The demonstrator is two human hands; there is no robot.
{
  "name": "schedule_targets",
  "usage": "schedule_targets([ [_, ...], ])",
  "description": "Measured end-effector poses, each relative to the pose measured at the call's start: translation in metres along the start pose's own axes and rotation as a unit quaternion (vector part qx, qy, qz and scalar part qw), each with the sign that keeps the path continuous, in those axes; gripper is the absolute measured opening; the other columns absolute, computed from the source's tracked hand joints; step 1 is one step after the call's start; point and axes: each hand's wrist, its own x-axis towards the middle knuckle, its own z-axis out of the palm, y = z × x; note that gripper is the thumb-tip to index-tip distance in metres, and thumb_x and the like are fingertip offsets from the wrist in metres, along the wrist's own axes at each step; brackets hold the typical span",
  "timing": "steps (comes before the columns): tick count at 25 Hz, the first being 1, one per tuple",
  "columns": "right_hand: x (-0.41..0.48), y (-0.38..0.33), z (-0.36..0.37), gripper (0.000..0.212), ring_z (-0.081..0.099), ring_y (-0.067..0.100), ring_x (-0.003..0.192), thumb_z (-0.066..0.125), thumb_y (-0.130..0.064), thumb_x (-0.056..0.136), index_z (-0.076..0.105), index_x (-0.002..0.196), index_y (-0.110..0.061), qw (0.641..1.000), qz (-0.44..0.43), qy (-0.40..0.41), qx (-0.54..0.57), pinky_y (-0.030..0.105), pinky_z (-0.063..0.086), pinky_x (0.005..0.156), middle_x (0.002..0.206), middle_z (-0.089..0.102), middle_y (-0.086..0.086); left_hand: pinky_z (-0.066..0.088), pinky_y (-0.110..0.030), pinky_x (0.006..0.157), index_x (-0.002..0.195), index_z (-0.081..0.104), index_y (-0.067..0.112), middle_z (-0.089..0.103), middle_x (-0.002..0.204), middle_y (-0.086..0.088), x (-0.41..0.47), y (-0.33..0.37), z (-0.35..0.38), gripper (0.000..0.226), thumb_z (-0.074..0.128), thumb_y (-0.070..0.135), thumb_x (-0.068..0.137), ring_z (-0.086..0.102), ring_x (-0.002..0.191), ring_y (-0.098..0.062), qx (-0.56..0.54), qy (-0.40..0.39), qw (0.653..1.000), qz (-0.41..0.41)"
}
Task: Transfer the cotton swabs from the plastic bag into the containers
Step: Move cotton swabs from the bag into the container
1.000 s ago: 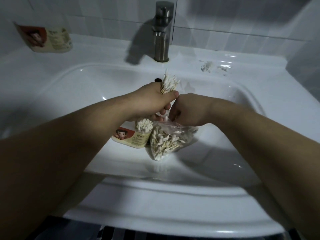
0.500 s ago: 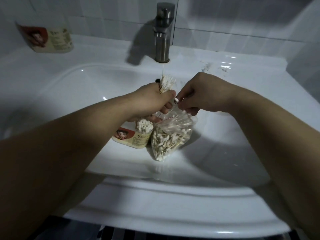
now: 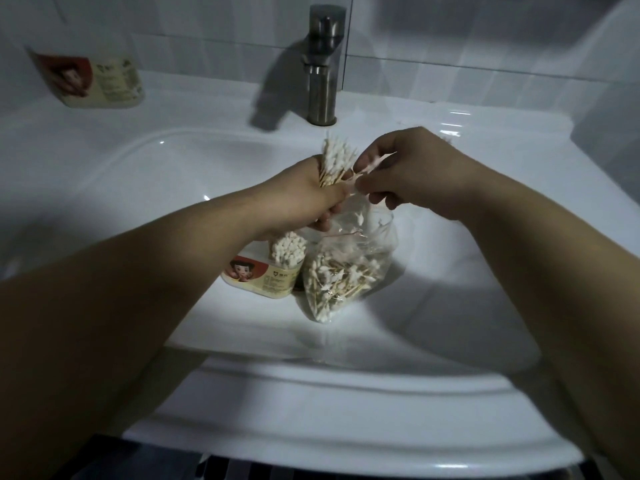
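Note:
A clear plastic bag (image 3: 341,271) full of cotton swabs lies in the white sink basin (image 3: 173,161), its mouth open upward. Beside it on the left stands a labelled container (image 3: 266,277) with swab heads packed in its top. My left hand (image 3: 311,199) grips an upright bundle of swabs (image 3: 337,161) above the container. My right hand (image 3: 412,171) pinches a few swabs (image 3: 372,164) right next to that bundle, above the bag's mouth.
A second labelled container (image 3: 93,83) lies on the counter at the back left. A steel tap (image 3: 323,64) stands behind the basin. A tiled wall closes the back, and the counter runs out to the right.
My right hand came up out of the bag with a few swabs and moved to the bundle in my left hand. The bag's mouth now stands open.

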Motion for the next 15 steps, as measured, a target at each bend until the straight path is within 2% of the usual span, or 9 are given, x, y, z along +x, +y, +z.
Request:
schedule_targets([
  [2, 0.001, 0.001, 0.0, 0.016, 0.065, 0.014, 0.054, 0.079, -0.004, 0.084, 0.071, 0.099, -0.007, 0.999, 0.017, 0.019, 0.033, 0.022, 0.057, 0.058, 0.076, 0.073, 0.019, 0.054, -0.027, 0.062, 0.092, 0.059, 0.025, 0.053, 0.061, 0.009, 0.001, 0.0, 0.0, 0.015, 0.052, 0.023, 0.106, 0.05, 0.058, -0.009, 0.013, 0.011, 1.0, -0.015],
  [4, 0.002, 0.001, -0.001, 0.017, 0.067, 0.019, 0.059, 0.079, 0.0, 0.084, 0.073, 0.099, -0.003, 0.995, 0.023, 0.043, 0.082, 0.027, 0.063, 0.065, 0.078, 0.071, 0.022, 0.058, -0.027, 0.065, 0.092, 0.063, 0.025, 0.055, 0.06, 0.014, 0.0, 0.002, -0.001, 0.015, 0.056, 0.033, 0.104, 0.054, 0.06, -0.008, 0.012, 0.036, 0.999, -0.026],
  [7, 0.005, 0.003, -0.004, 0.012, 0.069, 0.025, 0.067, 0.079, 0.002, 0.083, 0.075, 0.094, -0.001, 0.988, 0.034, 0.08, 0.127, 0.032, 0.065, 0.074, 0.079, 0.068, 0.019, 0.058, -0.026, 0.067, 0.089, 0.06, 0.025, 0.056, 0.073, 0.007, 0.0, 0.001, -0.004, 0.019, 0.055, 0.037, 0.103, 0.056, 0.068, -0.011, 0.024, 0.043, 0.998, -0.038],
  [10, 0.004, 0.001, -0.004, 0.011, 0.071, 0.026, 0.07, 0.079, 0.003, 0.083, 0.075, 0.093, 0.0, 0.989, 0.035, 0.073, 0.128, 0.029, 0.064, 0.072, 0.08, 0.069, 0.017, 0.054, -0.029, 0.063, 0.083, 0.061, 0.019, 0.058, 0.069, 0.002, 0.0, -0.003, -0.001, 0.027, 0.054, 0.035, 0.104, 0.055, 0.063, -0.013, 0.023, 0.018, 0.999, -0.04],
  [12, 0.002, 0.0, 0.002, 0.01, 0.071, 0.024, 0.066, 0.076, 0.005, 0.083, 0.075, 0.09, -0.003, 0.992, 0.013, 0.05, 0.111, 0.031, 0.064, 0.073, 0.074, 0.07, 0.015, 0.052, -0.028, 0.06, 0.086, 0.064, 0.017, 0.062, 0.067, 0.004, 0.0, -0.003, 0.002, 0.025, 0.056, 0.032, 0.103, 0.055, 0.058, -0.011, 0.017, 0.011, 0.999, -0.037],
  [15, 0.004, -0.001, 0.007, 0.009, 0.072, 0.024, 0.065, 0.075, 0.005, 0.084, 0.075, 0.088, -0.003, 0.992, -0.004, 0.054, 0.111, 0.034, 0.064, 0.074, 0.071, 0.07, 0.014, 0.051, -0.029, 0.059, 0.079, 0.058, 0.019, 0.054, 0.059, 0.007, 0.002, -0.002, 0.001, 0.029, 0.055, 0.033, 0.104, 0.05, 0.053, -0.01, 0.013, 0.002, 0.999, -0.029],
])
